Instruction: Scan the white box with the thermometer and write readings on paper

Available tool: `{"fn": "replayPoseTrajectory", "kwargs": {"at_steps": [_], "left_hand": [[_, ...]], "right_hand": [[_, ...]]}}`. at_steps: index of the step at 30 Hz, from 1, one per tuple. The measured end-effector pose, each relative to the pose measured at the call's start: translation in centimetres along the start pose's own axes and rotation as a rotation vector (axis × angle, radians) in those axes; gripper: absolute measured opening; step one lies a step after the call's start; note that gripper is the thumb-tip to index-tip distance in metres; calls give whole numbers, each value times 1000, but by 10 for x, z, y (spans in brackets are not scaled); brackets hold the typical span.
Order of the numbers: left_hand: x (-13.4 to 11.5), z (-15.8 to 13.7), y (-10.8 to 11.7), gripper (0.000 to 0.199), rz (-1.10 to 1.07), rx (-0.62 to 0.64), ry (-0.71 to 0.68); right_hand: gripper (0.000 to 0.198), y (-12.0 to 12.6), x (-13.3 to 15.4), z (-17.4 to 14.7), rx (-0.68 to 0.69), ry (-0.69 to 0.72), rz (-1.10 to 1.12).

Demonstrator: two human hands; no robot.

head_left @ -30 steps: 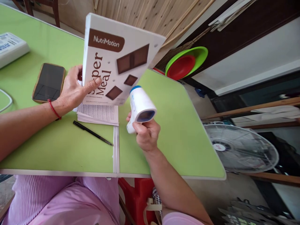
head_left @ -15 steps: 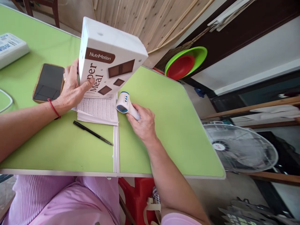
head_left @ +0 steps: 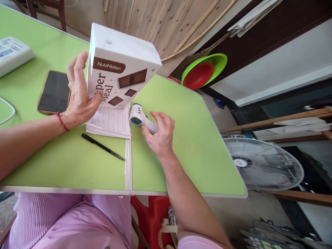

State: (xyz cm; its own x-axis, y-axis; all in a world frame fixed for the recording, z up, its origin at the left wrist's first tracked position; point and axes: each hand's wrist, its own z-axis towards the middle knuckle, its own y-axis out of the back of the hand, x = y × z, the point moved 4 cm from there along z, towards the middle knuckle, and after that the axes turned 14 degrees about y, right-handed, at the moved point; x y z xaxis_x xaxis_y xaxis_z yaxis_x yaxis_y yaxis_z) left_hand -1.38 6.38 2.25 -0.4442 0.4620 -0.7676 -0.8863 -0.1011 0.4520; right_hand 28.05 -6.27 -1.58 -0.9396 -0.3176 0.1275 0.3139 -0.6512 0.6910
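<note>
A white NutriMotion box [head_left: 123, 65] with brown chocolate pictures stands on the green table, on or just behind a sheaf of written paper [head_left: 110, 122]. My left hand [head_left: 81, 91] is beside the box's left end, fingers spread, thumb in front of its printed face; whether the thumb touches cannot be seen. A white-and-blue infrared thermometer [head_left: 137, 116] lies right of the paper. Around its handle, my right hand [head_left: 160, 135] has loosened, with thumb and fingers apart and the thumb close against the handle. A black pen [head_left: 102, 146] lies in front of the paper.
Left of the box lies a phone [head_left: 53, 91], with a white device [head_left: 12, 53] farther left and a white cable [head_left: 10, 109]. The green table [head_left: 192, 166] ends at the right near a standing fan [head_left: 264, 164]. Green and red basins [head_left: 198, 74] sit beyond.
My left hand has let go of the box, its fingers lifting and spreading; the box sits slightly lower. My right fingers have opened off the thermometer, which lies almost where it was.
</note>
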Motion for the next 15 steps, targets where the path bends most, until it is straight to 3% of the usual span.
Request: {"fn": "replayPoseTrajectory", "kwargs": {"at_steps": [2, 4, 7, 11, 15], "left_hand": [[-11, -4, 3, 84, 25, -17, -42], [-16, -7, 4, 83, 31, -27, -74], [-17, -7, 4, 87, 2, -42, -128], [-15, -9, 5, 80, 0, -38, -148], [-25, -18, 4, 64, 78, 46, -231]], "right_hand": [[26, 7, 19, 4, -28, 67, 134], [19, 8, 44, 6, 62, 187, 319], [24, 4, 76, 4, 244, 375, 532], [22, -1, 92, 1, 393, 453, 571], [22, -1, 89, 2, 369, 512, 529]]}}
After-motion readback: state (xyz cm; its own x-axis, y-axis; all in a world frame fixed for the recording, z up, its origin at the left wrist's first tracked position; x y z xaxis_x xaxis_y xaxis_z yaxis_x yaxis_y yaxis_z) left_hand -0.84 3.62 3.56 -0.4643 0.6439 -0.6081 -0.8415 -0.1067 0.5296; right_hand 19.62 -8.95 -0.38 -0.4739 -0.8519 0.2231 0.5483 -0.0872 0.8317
